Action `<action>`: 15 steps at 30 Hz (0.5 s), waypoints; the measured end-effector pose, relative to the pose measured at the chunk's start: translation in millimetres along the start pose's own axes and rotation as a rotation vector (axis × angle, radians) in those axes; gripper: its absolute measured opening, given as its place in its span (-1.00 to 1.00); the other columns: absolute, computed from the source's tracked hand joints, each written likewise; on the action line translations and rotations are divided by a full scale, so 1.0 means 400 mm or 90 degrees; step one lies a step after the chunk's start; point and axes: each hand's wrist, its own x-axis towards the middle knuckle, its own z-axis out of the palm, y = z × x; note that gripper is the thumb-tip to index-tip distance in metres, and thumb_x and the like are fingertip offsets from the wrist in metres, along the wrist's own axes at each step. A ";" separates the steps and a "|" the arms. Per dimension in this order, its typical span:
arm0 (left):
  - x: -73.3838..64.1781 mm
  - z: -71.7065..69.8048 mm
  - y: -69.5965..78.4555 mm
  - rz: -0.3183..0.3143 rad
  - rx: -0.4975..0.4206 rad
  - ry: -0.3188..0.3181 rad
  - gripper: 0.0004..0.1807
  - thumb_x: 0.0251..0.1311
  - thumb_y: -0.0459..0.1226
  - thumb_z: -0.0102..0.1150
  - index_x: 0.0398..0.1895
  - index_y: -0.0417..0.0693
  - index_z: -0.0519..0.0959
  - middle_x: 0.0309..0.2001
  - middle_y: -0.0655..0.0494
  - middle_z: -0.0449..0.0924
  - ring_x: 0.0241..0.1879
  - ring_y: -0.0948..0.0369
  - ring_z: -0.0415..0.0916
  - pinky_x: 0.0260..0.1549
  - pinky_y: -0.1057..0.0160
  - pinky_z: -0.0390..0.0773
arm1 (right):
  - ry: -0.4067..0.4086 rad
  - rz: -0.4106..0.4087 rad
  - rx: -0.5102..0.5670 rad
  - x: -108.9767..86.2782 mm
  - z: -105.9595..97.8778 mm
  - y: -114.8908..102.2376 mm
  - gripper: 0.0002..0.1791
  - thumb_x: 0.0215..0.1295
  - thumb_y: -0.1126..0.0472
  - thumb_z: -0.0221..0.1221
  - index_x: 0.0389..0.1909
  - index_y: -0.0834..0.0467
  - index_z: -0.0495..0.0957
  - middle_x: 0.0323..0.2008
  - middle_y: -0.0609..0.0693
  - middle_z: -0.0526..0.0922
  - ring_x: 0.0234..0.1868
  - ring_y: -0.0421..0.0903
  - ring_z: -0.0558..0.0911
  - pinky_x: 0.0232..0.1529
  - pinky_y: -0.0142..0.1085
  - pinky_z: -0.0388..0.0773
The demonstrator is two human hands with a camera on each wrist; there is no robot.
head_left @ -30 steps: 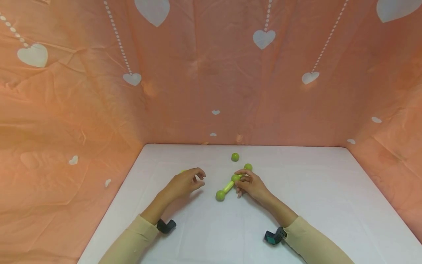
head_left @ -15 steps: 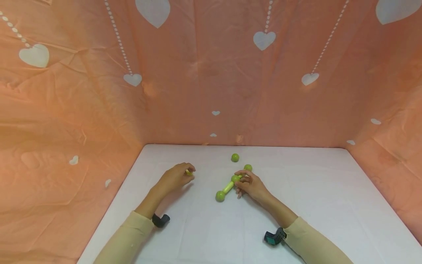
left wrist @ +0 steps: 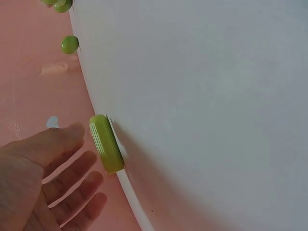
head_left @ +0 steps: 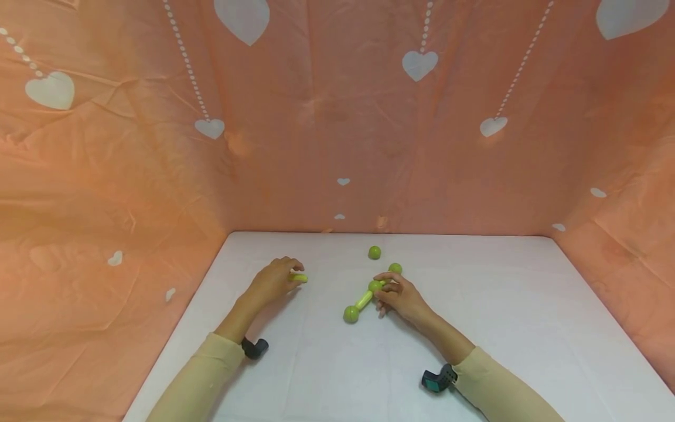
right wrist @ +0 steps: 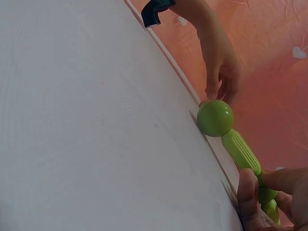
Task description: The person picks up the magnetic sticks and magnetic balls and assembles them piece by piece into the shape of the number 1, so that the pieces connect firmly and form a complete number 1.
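Note:
In the head view, a green ribbed rod (head_left: 300,278) lies on the white table's left side. My left hand (head_left: 274,280) is right behind it; the left wrist view shows the thumb and fingers spread beside the rod (left wrist: 107,144), not closed round it. My right hand (head_left: 403,299) holds a joined green piece by its middle ball (head_left: 375,286), between thumb and fingers. From that ball a ribbed rod (head_left: 364,300) runs to a larger near ball (head_left: 351,314). Another ball (head_left: 395,268) is at its far end, the link partly hidden by my fingers.
A loose green ball (head_left: 374,252) sits near the back of the white table (head_left: 337,375). Orange cloth (head_left: 316,129) with white hearts hangs behind the table and along both sides. Dark wrist cameras (head_left: 439,380) are strapped on both arms.
My left hand has moved left and slightly back to the ribbed rod, whose end now shows past the fingers. The right hand keeps its hold on the joined piece.

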 end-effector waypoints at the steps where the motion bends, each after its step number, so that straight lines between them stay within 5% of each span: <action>1: 0.001 0.000 -0.001 0.002 0.003 0.001 -0.67 0.38 -0.21 0.45 0.15 -0.06 0.68 0.13 -0.04 0.69 0.07 -0.03 0.60 0.06 -0.08 0.65 | 0.000 -0.001 0.001 0.000 0.000 0.001 -0.47 0.53 0.41 0.23 0.41 0.41 0.34 -0.22 0.11 0.65 -0.34 -0.11 0.69 -0.31 -0.29 0.73; 15: 0.009 0.012 -0.007 0.010 0.029 -0.006 -0.74 0.39 -0.25 0.43 0.08 -0.07 0.71 -0.01 0.00 0.72 0.05 -0.02 0.62 0.08 -0.08 0.65 | -0.019 -0.018 0.003 0.000 -0.005 0.005 -0.47 0.53 0.40 0.24 0.40 0.44 0.33 -0.24 0.13 0.65 -0.35 -0.12 0.68 -0.32 -0.28 0.73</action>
